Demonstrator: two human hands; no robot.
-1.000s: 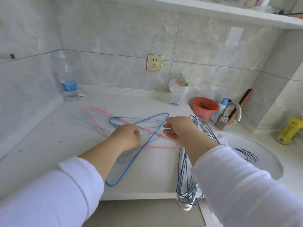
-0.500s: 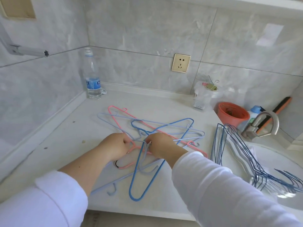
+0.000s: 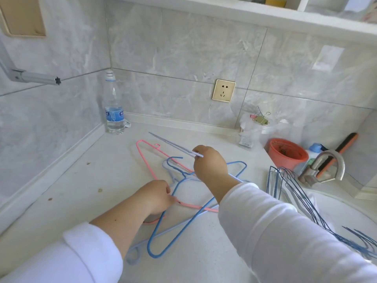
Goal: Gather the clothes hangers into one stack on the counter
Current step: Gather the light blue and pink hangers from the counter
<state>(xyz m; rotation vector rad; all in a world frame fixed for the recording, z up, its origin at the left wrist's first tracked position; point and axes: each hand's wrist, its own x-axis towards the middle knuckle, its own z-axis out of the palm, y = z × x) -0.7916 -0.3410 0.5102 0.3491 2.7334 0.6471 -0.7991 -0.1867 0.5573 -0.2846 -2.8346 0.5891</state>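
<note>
Loose wire hangers lie tangled in the middle of the pale counter [image 3: 85, 188]: a pink hanger [image 3: 142, 156], a bright blue hanger [image 3: 179, 227] and a pale lilac hanger [image 3: 138, 248]. My right hand [image 3: 210, 162] pinches another lilac hanger [image 3: 171, 142] and holds it tilted up off the pile. My left hand [image 3: 157, 196] is closed on the pink hanger's lower bar, pressing it to the counter. A bundle of dark blue hangers [image 3: 289, 193] lies at the right, reaching over the sink.
A water bottle [image 3: 113, 107] stands in the back left corner. An orange pot [image 3: 287, 153], a tap [image 3: 324, 166] and a brush are at the back right, beside the white sink [image 3: 346, 213]. A clear bag with binder clips [image 3: 255, 125] sits below the wall socket [image 3: 223, 90].
My right hand has risen from the tangle and lifted a lilac hanger up and back. My left hand has stayed low on the pink hanger. The view has shifted left.
</note>
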